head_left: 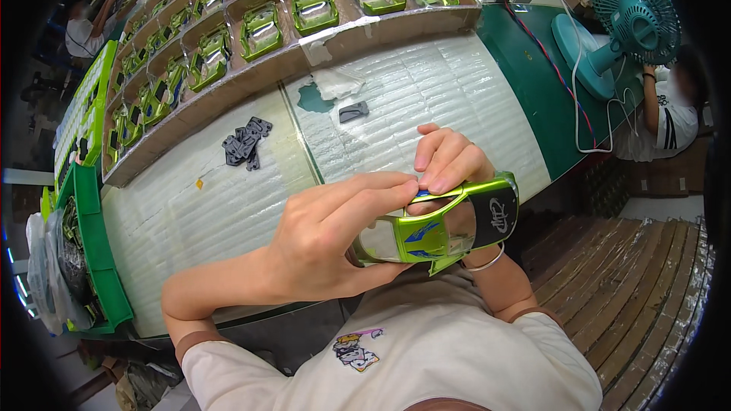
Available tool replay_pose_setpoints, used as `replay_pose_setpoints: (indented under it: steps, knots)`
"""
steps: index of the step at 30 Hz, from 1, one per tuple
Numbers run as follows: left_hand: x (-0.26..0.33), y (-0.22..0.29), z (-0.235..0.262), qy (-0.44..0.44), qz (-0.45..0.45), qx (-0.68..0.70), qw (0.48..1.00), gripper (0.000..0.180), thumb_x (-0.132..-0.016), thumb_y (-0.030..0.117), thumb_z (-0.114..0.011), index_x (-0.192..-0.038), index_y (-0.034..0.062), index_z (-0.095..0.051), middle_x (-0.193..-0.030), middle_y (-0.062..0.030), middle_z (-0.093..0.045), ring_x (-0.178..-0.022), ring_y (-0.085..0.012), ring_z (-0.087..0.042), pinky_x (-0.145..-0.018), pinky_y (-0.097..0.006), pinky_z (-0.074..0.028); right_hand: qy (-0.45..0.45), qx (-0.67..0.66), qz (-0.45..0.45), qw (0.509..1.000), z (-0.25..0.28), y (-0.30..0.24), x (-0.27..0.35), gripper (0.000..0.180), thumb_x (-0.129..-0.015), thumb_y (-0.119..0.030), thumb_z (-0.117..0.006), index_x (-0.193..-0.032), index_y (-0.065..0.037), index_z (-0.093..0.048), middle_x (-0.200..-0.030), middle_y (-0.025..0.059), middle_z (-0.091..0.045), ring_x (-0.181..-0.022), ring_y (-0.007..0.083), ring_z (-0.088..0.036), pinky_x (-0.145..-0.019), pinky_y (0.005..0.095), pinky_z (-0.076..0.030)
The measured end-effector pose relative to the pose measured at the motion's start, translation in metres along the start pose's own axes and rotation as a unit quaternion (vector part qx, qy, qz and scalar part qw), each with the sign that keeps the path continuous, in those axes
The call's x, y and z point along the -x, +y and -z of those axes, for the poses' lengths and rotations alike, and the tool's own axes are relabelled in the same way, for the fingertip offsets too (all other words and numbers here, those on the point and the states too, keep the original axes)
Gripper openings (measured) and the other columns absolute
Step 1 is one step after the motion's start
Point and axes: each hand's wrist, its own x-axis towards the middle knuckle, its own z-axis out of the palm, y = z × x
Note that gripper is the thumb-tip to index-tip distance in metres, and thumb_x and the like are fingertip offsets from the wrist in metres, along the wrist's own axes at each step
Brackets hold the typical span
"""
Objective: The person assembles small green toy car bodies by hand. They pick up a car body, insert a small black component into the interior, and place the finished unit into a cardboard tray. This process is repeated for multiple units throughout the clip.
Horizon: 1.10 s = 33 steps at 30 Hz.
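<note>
— What do the hands have?

— Both are on one green toy car shell (438,227), held in the air close to the person's chest, just off the near edge of the white mat (396,99). The left hand (324,240) is closed round the shell's left end, thumb below, fingers stretched over the top edge. The right hand (449,160) grips the far side, its fingertips (430,183) pressed on the roof edge, meeting the left hand's fingertips there.

— How does the shell lie?

— Lengthwise across the person, tilted, its black end to the right. Blue marks show on its side.

— And on the mat?

— A heap of small dark parts (245,143) lies to the left, well apart from the hands. One single grey part (353,112) lies further back, near a torn patch where green shows through.

— Behind that?

— Cardboard trays (381,27) with compartments, each holding a green shell. A teal fan (628,19) stands at the far right on the green table (533,84), beside another person (670,118).
</note>
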Motion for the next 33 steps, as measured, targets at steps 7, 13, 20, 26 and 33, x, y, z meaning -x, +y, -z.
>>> replay_pose_setpoints:
  steps: [7,13,20,26,33]
  knots:
    - [0.004,0.002,0.000,-0.008,-0.002,0.001,1.000,0.054,-0.050,0.008,-0.076,-0.100,-0.0022,-0.057,-0.097,-0.0148,-0.061,-0.082,-0.0264,-0.063,-0.065,-0.030,-0.051,-0.017,0.115,-0.005,0.993,0.004,-0.011,0.002,0.033,-0.059,-0.019,-0.082,-0.074,-0.019,-0.053,-0.068,-0.0060,-0.054,-0.069,0.0115,-0.054,-0.100,0.0393,-0.028]
    - [-0.003,0.003,0.005,-0.005,0.013,0.028,1.000,0.055,-0.051,0.010,-0.077,-0.101,-0.0020,-0.056,-0.098,-0.0151,-0.062,-0.083,-0.0256,-0.063,-0.067,-0.030,-0.051,-0.011,0.075,-0.005,0.997,0.005,-0.005,-0.003,0.031,-0.060,-0.020,-0.081,-0.076,-0.017,-0.054,-0.074,-0.0043,-0.059,-0.082,0.0138,-0.056,-0.104,0.0406,-0.024]
    - [-0.004,0.004,0.008,-0.013,0.014,0.023,1.000,0.055,-0.051,0.009,-0.077,-0.101,-0.0018,-0.056,-0.097,-0.0151,-0.062,-0.082,-0.0252,-0.063,-0.067,-0.030,-0.051,-0.013,0.025,-0.021,0.999,0.007,-0.006,-0.001,0.020,-0.067,-0.020,-0.074,-0.078,-0.015,-0.058,-0.077,-0.0016,-0.063,-0.086,0.0154,-0.057,-0.104,0.0401,-0.025]
    - [-0.002,0.002,0.011,-0.050,0.001,0.013,0.999,0.061,-0.053,0.008,-0.079,-0.107,-0.0044,-0.053,-0.101,-0.0199,-0.060,-0.088,-0.0269,-0.062,-0.074,-0.030,-0.050,-0.032,0.094,-0.018,0.995,0.013,-0.010,0.000,0.016,-0.068,-0.020,-0.073,-0.078,-0.016,-0.061,-0.073,-0.0026,-0.062,-0.080,0.0140,-0.057,-0.100,0.0382,-0.029]
    - [-0.006,-0.002,0.011,0.032,0.008,-0.032,0.999,0.058,-0.052,0.003,-0.076,-0.106,-0.0023,-0.054,-0.100,-0.0174,-0.059,-0.088,-0.0262,-0.061,-0.072,-0.031,-0.050,0.004,-0.043,-0.206,0.978,0.007,-0.008,0.000,0.050,-0.073,-0.008,-0.069,-0.116,-0.004,-0.044,-0.111,0.0097,-0.053,-0.104,0.0198,-0.050,-0.097,0.0354,-0.035]
